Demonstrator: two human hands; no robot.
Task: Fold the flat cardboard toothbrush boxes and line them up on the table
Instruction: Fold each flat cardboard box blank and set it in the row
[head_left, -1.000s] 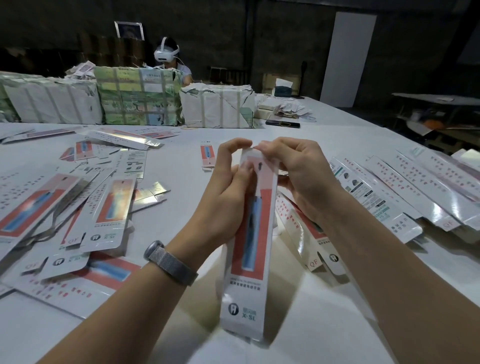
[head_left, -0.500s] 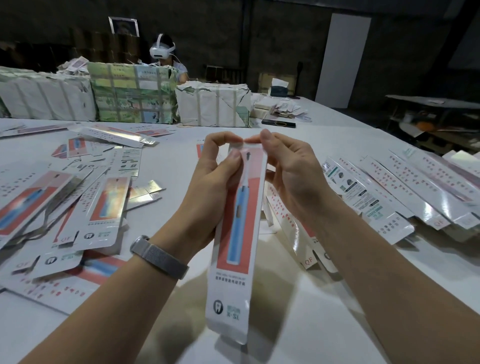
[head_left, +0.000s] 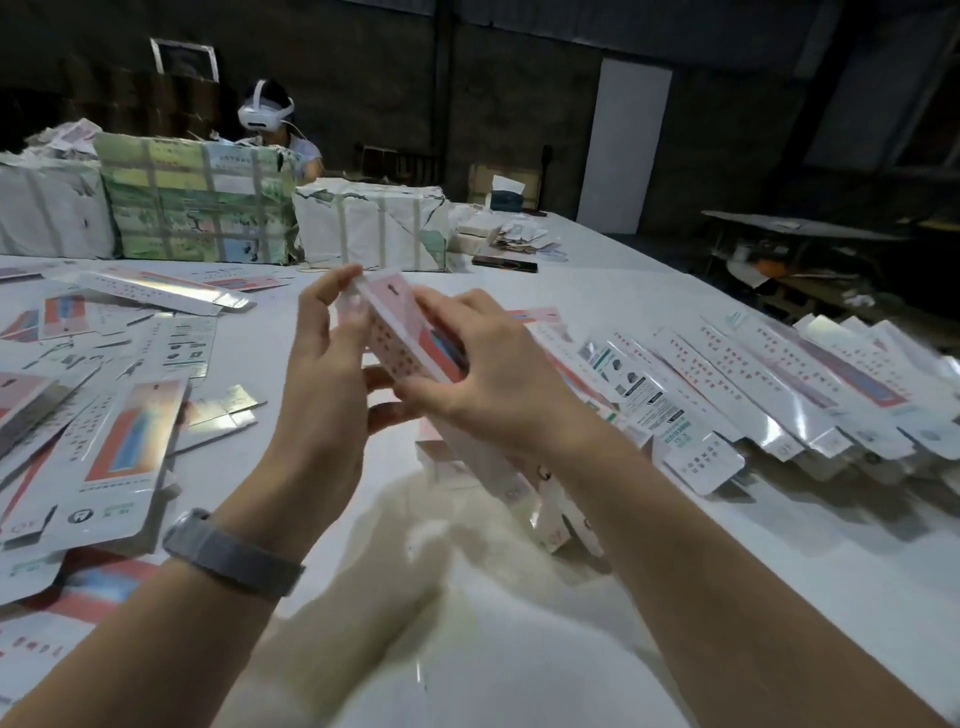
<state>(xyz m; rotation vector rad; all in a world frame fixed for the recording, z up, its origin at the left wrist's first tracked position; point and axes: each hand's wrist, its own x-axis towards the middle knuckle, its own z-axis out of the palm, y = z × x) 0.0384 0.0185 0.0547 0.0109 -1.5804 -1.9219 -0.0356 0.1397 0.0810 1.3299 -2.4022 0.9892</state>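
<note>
I hold a folded pink and white toothbrush box (head_left: 402, 332) above the white table (head_left: 519, 649), tilted so its far end points away and left. My left hand (head_left: 324, 374) pinches that far end with fingertips. My right hand (head_left: 488, 374) wraps over the box from the right, fingers curled round its side. A row of folded boxes (head_left: 727, 384) leans in a line on the right of the table. Flat unfolded boxes (head_left: 114, 441) lie scattered on the left.
Wrapped bundles (head_left: 197, 208) stand along the far side, with a person in a white headset (head_left: 265, 111) behind them. A dark phone (head_left: 504, 265) and loose papers lie at the back. The table's right edge runs diagonally past the boxes.
The box was hanging upright with its front facing me; now it is turned nearly level and swung toward the right, with my right hand moved over its side.
</note>
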